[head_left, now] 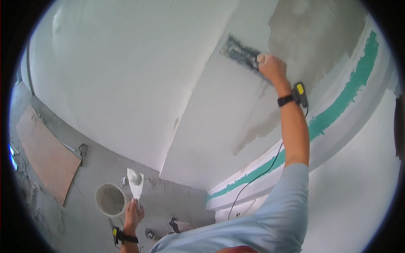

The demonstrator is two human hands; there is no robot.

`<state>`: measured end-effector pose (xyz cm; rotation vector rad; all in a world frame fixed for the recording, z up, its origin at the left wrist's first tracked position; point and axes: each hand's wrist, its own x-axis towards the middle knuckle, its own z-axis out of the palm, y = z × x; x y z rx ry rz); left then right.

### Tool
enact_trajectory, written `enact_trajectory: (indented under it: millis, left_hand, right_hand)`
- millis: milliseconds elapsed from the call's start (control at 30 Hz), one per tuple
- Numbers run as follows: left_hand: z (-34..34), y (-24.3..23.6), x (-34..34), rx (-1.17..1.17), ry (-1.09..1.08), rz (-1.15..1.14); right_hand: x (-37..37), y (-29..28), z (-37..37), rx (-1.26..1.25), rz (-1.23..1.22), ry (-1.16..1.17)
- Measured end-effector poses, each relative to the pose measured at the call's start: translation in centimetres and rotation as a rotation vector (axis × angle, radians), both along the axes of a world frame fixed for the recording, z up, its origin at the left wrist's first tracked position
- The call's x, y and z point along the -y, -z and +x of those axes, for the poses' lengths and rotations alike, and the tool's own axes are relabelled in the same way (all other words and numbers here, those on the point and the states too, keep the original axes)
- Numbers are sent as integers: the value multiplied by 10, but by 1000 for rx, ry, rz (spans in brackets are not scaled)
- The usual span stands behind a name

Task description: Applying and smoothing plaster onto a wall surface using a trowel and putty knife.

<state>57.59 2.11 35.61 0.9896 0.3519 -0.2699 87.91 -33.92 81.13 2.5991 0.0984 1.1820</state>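
No text is legible: the yellow labels [300, 88] on the wrist devices [304, 100] are too small to read.

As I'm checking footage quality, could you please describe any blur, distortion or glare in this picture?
Head view: the trowel in the right hand looks smeared, perhaps by motion; head view: the brown board has edges bowed by the fisheye; head view: a bluish bright patch glows at far left.
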Motion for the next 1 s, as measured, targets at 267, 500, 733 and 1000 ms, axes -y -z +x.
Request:
enact_trajectory:
  millis: [267,500,733,1000]
  left_hand:
    - [14,6,12,-157,-233,-13]
    - [25,-7,5,-145,-125,66]
    - [-11,-26,5,-240,-182,164]
    - [-58,-20,7,-272,-470,229]
  right_hand:
    - [19,-63,76,55,-183,-101]
    - [9,248,69,-39,-94,-189]
    - [-21,539,34,-624,164,-197]
    - [-42,642,-82,-1419,347,-214]
